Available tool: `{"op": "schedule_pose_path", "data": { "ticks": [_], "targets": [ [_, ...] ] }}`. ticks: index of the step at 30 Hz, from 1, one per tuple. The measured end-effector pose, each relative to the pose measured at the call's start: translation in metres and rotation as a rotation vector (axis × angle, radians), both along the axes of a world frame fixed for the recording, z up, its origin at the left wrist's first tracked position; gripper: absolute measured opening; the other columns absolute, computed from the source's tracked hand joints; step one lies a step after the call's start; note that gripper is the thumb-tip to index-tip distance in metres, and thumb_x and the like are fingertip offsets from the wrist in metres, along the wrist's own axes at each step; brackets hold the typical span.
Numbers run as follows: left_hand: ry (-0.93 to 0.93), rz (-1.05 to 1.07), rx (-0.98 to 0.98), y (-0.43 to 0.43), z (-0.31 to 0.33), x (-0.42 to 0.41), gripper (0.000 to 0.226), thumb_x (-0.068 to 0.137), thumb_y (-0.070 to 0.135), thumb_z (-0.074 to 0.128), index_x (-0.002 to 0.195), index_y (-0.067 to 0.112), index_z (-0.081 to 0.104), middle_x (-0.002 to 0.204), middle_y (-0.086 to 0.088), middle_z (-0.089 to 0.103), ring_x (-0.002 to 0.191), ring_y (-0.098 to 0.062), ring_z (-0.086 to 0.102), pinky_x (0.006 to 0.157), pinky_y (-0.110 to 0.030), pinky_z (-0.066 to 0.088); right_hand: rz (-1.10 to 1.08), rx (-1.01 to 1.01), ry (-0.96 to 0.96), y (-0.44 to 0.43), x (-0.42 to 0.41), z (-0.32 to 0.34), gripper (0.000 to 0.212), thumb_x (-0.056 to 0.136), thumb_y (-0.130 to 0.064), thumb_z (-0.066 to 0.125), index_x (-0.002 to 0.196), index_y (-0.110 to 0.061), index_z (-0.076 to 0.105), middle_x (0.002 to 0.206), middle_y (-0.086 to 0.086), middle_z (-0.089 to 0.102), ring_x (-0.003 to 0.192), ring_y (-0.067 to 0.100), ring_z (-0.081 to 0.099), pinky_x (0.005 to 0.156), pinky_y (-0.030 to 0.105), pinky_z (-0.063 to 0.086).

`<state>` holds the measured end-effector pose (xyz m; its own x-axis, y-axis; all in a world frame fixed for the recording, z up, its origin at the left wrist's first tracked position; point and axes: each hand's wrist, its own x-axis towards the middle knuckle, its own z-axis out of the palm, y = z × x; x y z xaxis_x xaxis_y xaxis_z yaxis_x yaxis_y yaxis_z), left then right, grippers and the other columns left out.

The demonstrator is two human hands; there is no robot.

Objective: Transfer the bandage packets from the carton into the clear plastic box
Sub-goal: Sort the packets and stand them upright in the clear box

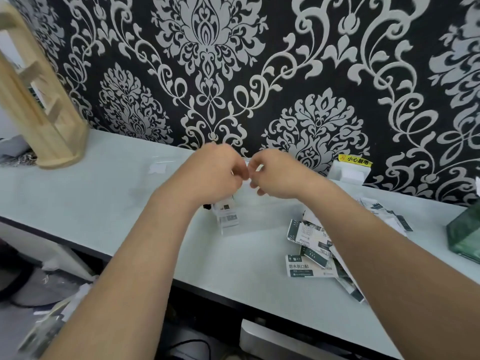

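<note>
**Desk against patterned wall: both hands meet above the clear box**

Black wallpaper (207,61) with a silver damask pattern backs a pale desk (104,203).

1. Hands. The left hand (215,172) and right hand (278,175) are raised near the wall, knuckles toward the camera and fingertips all but touching. The fingers (237,170) of both hands are curled inward and pinch a small pale item (246,167) between them. It is blurred, and what it is cannot be told.

2. Task items. The clear plastic box (270,216) stands on the desk directly below the hands, with a printed label on its left end. Its contents cannot be made out. Loose bandage packets (309,266), white with dark green print, lie overlapping on the desk just right of the box and partly under the right forearm. A few more lie beyond that forearm. The green carton (465,235) sits at the far right edge, well apart from the box.

3. Surroundings. A wooden rack (44,120) stands at the desk's left end. A white socket (348,174) with a yellow sticker (354,160) is fixed low on the wall.
</note>
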<state>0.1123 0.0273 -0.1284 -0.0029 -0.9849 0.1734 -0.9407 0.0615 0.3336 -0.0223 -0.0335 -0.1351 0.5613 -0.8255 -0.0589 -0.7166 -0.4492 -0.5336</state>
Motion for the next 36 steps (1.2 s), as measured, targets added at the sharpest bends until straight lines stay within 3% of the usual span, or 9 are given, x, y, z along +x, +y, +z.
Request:
{"op": "schedule_pose_path", "data": {
  "ticks": [2,4,6,10,13,21,25,28,36],
  "targets": [
    [-0.175,-0.112,0.231,-0.008,0.004,-0.013,0.029,0.085,0.012,0.053,0.100,0.024,0.075,0.086,0.012,0.064,0.086,-0.014,0.059,0.080,-0.028,0.051,0.063,-0.101,-0.002,0.005,-0.014,0.004,0.020,0.094,-0.018,0.049,0.082,-0.021,0.064,0.086,-0.003,0.064,0.083,0.018,0.061,0.072,0.029,0.048],
    [-0.284,-0.170,0.408,-0.017,-0.001,-0.018,0.030,0.086,0.012,0.053,0.105,0.025,0.072,0.100,0.012,0.065,0.095,-0.016,0.061,0.085,-0.033,0.053,0.072,-0.146,-0.020,0.009,-0.024,0.004,0.022,0.092,-0.018,0.050,0.076,-0.022,0.064,0.073,-0.008,0.062,0.072,0.012,0.056,0.066,0.026,0.041],
    [-0.360,-0.184,0.515,-0.027,-0.004,-0.017,0.029,0.085,0.015,0.057,0.106,0.032,0.069,0.111,0.011,0.066,0.100,-0.016,0.062,0.086,-0.036,0.054,0.071,-0.185,-0.002,0.012,-0.035,0.004,0.023,0.092,-0.020,0.051,0.078,-0.015,0.068,0.076,-0.002,0.068,0.075,0.015,0.060,0.069,0.029,0.047],
    [-0.387,-0.184,0.663,-0.038,-0.006,-0.017,0.018,0.074,0.034,0.076,0.086,0.032,0.063,0.098,0.007,0.069,0.081,-0.015,0.065,0.061,-0.026,0.055,0.095,-0.216,0.066,0.016,-0.048,0.001,0.029,0.094,-0.030,0.051,0.090,-0.012,0.074,0.093,0.003,0.073,0.094,0.020,0.063,0.084,0.037,0.051],
    [-0.454,-0.199,0.698,-0.042,-0.013,-0.019,0.030,0.064,0.045,0.082,0.075,0.029,0.059,0.087,0.004,0.068,0.081,-0.021,0.067,0.065,-0.033,0.058,0.112,-0.222,0.092,0.017,-0.053,-0.003,0.032,0.095,-0.036,0.049,0.091,-0.015,0.074,0.095,0.002,0.074,0.093,0.021,0.064,0.084,0.038,0.052],
    [-0.528,-0.233,0.690,-0.048,-0.016,-0.015,0.028,0.069,0.042,0.079,0.071,0.029,0.055,0.082,0.007,0.063,0.077,-0.017,0.061,0.061,-0.029,0.053,0.082,-0.287,0.108,0.021,-0.063,-0.006,0.032,0.096,-0.032,0.047,0.091,-0.012,0.072,0.082,0.006,0.071,0.070,0.020,0.057,0.072,0.033,0.050],
    [-0.531,-0.263,0.697,-0.049,-0.020,-0.012,0.036,0.067,0.046,0.080,0.066,0.027,0.050,0.073,0.007,0.055,0.072,-0.020,0.056,0.057,-0.028,0.047,0.078,-0.327,0.090,0.022,-0.063,-0.008,0.031,0.095,-0.029,0.046,0.090,-0.011,0.071,0.085,0.008,0.071,0.079,0.026,0.061,0.075,0.038,0.052],
    [-0.566,-0.280,0.693,-0.049,-0.023,-0.013,0.036,0.065,0.048,0.078,0.069,0.024,0.052,0.081,0.001,0.058,0.079,-0.026,0.062,0.064,-0.040,0.057,0.076,-0.344,0.083,0.021,-0.061,-0.012,0.031,0.094,-0.027,0.045,0.086,-0.011,0.070,0.080,0.007,0.070,0.074,0.026,0.061,0.072,0.039,0.052],
    [-0.669,-0.318,0.700,-0.049,-0.024,-0.012,0.036,0.067,0.055,0.073,0.082,0.027,0.055,0.097,0.002,0.057,0.088,-0.023,0.060,0.068,-0.038,0.055,0.080,-0.326,0.077,0.021,-0.053,-0.013,0.027,0.093,-0.025,0.045,0.089,-0.016,0.070,0.089,0.004,0.071,0.075,0.025,0.061,0.074,0.040,0.053]
  ]
}}
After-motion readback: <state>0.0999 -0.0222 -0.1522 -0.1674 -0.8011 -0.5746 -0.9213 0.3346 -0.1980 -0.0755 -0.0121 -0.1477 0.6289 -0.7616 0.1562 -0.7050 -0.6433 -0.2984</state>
